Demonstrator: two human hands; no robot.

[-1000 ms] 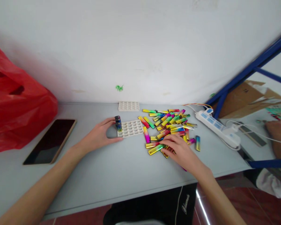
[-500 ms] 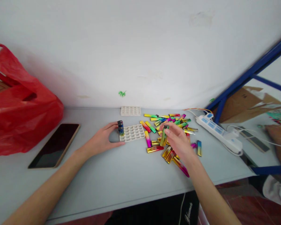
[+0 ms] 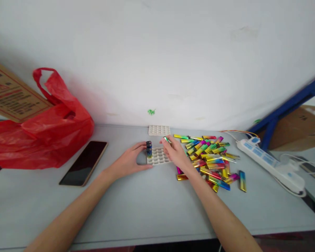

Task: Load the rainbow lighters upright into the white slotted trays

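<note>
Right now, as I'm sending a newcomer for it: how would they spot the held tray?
On the grey table, left of the rainbow stick pile, lie two white dimpled trays. It is the nearer tray, gripped by the left hand; unlike the far tray, it has dark-capped sticks standing in it.

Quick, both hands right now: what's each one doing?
Left hand: open, resting against the white tray.
Right hand: closed on one coloured stick.
</note>
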